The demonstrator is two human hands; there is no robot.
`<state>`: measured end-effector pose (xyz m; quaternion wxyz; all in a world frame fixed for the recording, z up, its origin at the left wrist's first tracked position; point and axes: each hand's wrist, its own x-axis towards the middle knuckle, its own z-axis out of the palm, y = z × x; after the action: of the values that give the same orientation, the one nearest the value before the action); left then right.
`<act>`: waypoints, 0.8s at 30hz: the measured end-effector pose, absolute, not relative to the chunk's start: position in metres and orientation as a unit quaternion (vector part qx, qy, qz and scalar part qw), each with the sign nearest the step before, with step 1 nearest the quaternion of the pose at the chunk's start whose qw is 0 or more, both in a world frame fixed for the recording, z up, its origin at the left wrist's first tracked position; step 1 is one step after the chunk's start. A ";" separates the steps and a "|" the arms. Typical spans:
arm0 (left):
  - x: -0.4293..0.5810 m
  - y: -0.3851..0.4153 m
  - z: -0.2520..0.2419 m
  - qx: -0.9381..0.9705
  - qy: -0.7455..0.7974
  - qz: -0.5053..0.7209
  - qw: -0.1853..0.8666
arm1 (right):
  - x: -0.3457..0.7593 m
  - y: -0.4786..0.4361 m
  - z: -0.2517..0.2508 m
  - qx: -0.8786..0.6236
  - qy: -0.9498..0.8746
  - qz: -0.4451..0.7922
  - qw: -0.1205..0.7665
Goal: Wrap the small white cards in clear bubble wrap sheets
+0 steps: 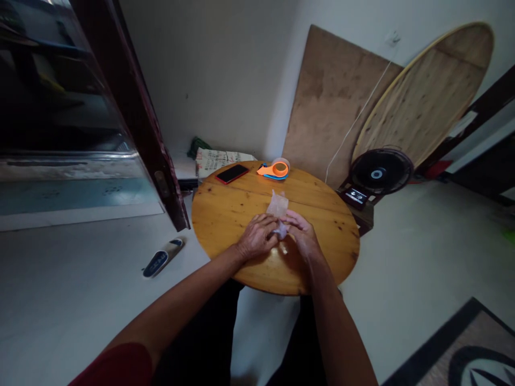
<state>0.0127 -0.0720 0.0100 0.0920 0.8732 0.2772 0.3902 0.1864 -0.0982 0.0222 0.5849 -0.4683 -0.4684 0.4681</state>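
Between my hands lies a crumpled, translucent plastic bag [278,205], spread over the near middle of a round wooden table [225,214]. My left hand [259,234] has its fingers curled over the bag's left side. On the other side, my right hand [300,229] pinches the bag with thumb and fingers bent round it. A whitish bunched part of the plastic shows in the gap between both hands. Whatever may be inside the bag cannot be made out. A small pale, shiny spot or scrap [284,248] is on the wood just below the hands.
At the table's far edge are a dark-screened phone [232,173] with a red edge and an orange tape dispenser [274,169]. A fan [377,174] stands beyond the table's right side. One slipper [163,258] lies on the floor left. Boards [333,102] lean against the wall.
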 end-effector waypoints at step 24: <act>0.007 -0.077 0.012 0.859 0.324 0.384 0.094 | 0.183 -0.093 0.006 -0.516 -0.588 0.324 0.532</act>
<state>0.0071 -0.0768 0.0122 0.0943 0.8594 0.3239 0.3842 0.1827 -0.0929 0.0057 0.5325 -0.5156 -0.5881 0.3237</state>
